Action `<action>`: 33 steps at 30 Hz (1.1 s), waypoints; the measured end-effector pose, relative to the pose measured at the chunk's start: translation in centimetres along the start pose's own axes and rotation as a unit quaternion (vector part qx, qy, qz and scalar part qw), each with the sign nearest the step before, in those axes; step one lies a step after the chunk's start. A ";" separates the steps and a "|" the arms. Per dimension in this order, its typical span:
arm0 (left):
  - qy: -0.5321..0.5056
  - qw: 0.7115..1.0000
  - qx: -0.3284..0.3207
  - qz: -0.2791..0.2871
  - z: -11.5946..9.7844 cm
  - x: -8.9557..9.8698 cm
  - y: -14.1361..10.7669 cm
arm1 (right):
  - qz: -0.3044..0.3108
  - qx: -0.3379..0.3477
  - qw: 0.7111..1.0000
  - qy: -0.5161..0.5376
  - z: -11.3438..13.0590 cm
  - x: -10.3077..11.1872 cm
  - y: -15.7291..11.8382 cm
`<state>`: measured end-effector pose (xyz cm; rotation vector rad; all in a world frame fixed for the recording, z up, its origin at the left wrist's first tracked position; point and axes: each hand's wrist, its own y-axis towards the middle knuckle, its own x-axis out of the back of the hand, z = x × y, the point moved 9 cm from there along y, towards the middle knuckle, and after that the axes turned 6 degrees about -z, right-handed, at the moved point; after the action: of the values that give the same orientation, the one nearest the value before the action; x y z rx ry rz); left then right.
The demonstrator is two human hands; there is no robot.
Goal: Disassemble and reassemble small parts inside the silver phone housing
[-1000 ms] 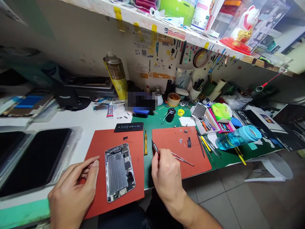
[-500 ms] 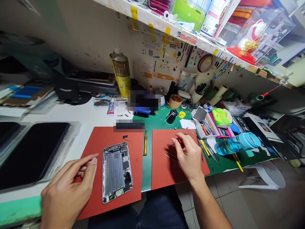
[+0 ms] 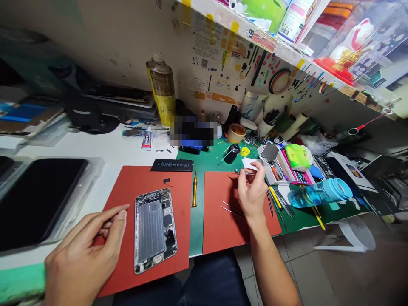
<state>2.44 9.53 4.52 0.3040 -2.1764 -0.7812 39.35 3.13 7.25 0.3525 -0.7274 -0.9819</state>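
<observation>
An opened phone, its inner parts bare, lies on the left red mat. Beside its left edge, my left hand rests with thumb and index tips close together and nothing visible between them. Over the right red mat is my right hand, its fingers curled around a thin metallic piece too small to make out. Two thin metal prongs, like tweezers, lie just left of its wrist; their other end is hidden. Above the phone are a small black part with a wire and a black phone battery.
A gold screwdriver lies between the mats. To the right are several slim tools, a blue water bottle and a parts box. A spray can stands behind. Phones in a clear tray occupy the left, and a shelf overhangs the back.
My right hand has moved up and away, toward the back edge of the right mat. The left hand stays by the phone. The view has shifted slightly.
</observation>
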 end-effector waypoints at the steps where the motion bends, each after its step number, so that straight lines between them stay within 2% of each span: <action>1: -0.002 1.000 -0.003 0.000 0.0 0.0 0.0 | 0.005 -0.001 1.000 -0.003 -0.3 -0.5 -0.1; 4: -0.015 1.000 -0.006 -0.004 0.0 0.0 0.0 | 0.005 -0.008 1.000 -0.012 -1.2 -1.3 -0.4; 15: -0.008 1.000 0.019 0.004 0.3 -0.2 -0.2 | 0.009 -0.030 1.000 0.000 -1.9 -1.6 -0.5; 18: -0.023 0.999 0.023 0.010 0.3 -0.2 -0.2 | -0.012 -0.037 0.999 0.025 -1.3 -0.7 -0.5; 22: -0.095 0.994 0.028 0.040 0.1 -0.4 -0.6 | -0.013 -0.067 0.993 0.101 1.3 0.3 -1.7; 25: -0.151 0.986 0.044 0.063 0.0 -0.6 -0.9 | 0.090 -0.150 0.948 0.266 4.0 -1.8 -4.0; 29: -0.194 0.975 0.069 0.083 0.2 -0.9 -1.2 | 0.204 -0.195 0.883 0.374 8.1 -5.8 -6.5; 33: -0.209 0.970 0.084 0.094 0.4 -1.1 -1.3 | 0.270 -0.219 0.834 0.429 9.0 -9.9 -7.8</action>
<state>2.78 9.17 2.81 0.0112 -2.6286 -0.5921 24.78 7.86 5.25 0.1342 0.2381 -0.3402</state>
